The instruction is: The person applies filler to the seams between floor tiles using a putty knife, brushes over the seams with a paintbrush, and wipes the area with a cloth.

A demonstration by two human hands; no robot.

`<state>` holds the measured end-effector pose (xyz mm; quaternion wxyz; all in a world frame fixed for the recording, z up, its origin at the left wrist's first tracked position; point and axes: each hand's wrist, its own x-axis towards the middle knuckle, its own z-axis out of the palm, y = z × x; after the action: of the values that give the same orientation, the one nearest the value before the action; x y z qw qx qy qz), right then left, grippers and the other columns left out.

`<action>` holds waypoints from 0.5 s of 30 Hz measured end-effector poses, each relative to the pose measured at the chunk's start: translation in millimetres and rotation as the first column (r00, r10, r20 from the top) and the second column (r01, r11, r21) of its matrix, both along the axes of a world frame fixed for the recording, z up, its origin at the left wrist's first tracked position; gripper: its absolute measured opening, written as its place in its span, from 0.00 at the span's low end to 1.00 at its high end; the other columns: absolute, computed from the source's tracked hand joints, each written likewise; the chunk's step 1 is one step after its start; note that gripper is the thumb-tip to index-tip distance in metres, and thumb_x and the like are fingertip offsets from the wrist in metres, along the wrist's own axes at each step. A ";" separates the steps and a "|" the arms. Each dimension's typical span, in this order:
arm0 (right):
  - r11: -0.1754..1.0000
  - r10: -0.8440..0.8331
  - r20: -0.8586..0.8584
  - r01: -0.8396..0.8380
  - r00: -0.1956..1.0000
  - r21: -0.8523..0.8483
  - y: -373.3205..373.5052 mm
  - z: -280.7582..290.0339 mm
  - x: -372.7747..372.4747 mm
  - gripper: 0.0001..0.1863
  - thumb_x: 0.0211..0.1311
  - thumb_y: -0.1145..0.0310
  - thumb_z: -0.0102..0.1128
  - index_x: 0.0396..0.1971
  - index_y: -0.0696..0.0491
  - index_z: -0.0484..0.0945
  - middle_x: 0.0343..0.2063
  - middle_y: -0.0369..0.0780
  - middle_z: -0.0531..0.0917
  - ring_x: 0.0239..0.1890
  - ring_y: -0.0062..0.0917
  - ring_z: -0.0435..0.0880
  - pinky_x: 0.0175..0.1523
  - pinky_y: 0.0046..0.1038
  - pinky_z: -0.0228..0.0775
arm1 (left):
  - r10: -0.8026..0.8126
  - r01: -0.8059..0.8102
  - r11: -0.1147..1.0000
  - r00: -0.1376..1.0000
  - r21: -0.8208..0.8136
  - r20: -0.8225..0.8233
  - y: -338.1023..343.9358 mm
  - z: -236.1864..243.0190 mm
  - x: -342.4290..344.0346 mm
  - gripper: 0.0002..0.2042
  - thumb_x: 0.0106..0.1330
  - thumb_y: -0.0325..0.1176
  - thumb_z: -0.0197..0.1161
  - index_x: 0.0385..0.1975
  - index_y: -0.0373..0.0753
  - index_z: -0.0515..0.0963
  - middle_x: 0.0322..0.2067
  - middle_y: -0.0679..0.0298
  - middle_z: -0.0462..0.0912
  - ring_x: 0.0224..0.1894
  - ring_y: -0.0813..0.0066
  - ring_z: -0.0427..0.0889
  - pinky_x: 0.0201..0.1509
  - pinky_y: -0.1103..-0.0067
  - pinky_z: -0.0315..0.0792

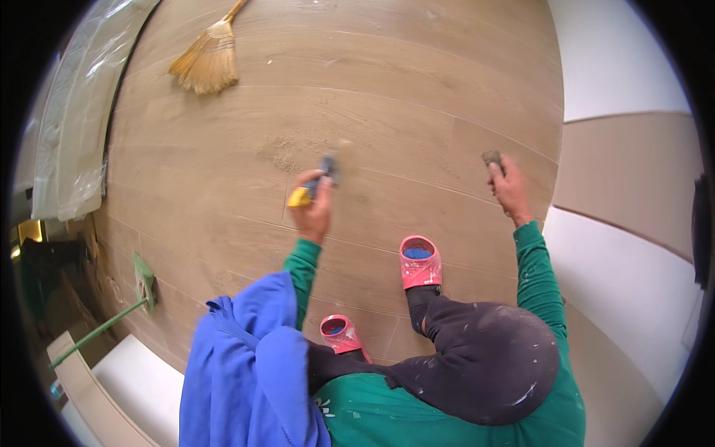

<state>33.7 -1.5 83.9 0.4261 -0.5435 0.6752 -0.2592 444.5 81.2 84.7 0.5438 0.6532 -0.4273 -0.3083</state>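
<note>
In my left hand (313, 201) is a blue and yellow hand tool (316, 181), blurred at its pale head, held just over the wood-look floor (387, 112) beside a patch of loose grit (283, 154). My right hand (506, 182), farther right, grips a small dark greyish-brown piece (491, 159) that I cannot make out clearly, near the lower edge of the wall. My pink shoes (421, 268) are on the floor below and between my arms. A blue cloth (246, 357) hangs at my left side.
A straw broom (212, 56) lies at the upper left. Plastic-wrapped panels (71, 119) run along the left edge. A green dustpan (144, 279) with a long handle sits lower left, by a pale board (97, 395). A white and beige wall (618, 171) bounds the right side.
</note>
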 end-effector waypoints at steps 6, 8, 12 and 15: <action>0.902 0.387 -0.181 -0.412 0.904 -0.130 -65.1 -43.6 102.5 0.09 0.69 0.66 0.55 0.42 0.55 0.75 0.27 0.50 0.82 0.32 0.46 0.82 0.37 0.42 0.72 | -0.251 0.316 0.938 0.902 0.140 -0.352 33.2 -48.7 -127.5 0.09 0.64 0.24 0.68 0.43 0.38 0.81 0.35 0.66 0.84 0.39 0.78 0.83 0.43 0.78 0.79; 0.863 0.445 -0.205 -0.479 0.872 -0.160 -86.9 -47.6 122.5 0.09 0.69 0.65 0.55 0.43 0.55 0.75 0.28 0.52 0.82 0.33 0.51 0.82 0.39 0.45 0.72 | -0.195 0.287 0.945 0.879 0.157 -0.435 19.0 -57.8 -99.3 0.09 0.64 0.23 0.68 0.42 0.37 0.82 0.34 0.65 0.84 0.38 0.78 0.83 0.42 0.78 0.79; 0.781 0.576 -0.244 -0.614 0.780 -0.119 -107.3 -17.8 190.0 0.11 0.70 0.64 0.56 0.45 0.54 0.75 0.32 0.55 0.82 0.36 0.56 0.81 0.40 0.49 0.71 | 0.008 0.050 0.981 0.957 0.190 -0.291 -4.4 -58.4 57.9 0.09 0.63 0.22 0.66 0.42 0.39 0.83 0.31 0.66 0.84 0.34 0.80 0.82 0.39 0.79 0.80; 0.711 0.639 -0.285 -0.690 0.714 -0.134 -111.0 -24.1 236.1 0.12 0.69 0.64 0.56 0.45 0.54 0.75 0.34 0.56 0.83 0.38 0.57 0.81 0.42 0.50 0.71 | 0.255 -0.263 0.958 0.964 0.115 0.075 -8.7 -38.6 181.6 0.08 0.64 0.25 0.68 0.41 0.35 0.82 0.29 0.65 0.84 0.33 0.82 0.82 0.37 0.80 0.78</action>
<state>269.8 -112.5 59.8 0.3483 -0.8213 0.4400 -0.1028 626.1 72.6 46.2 0.5249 0.7449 -0.3342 -0.2406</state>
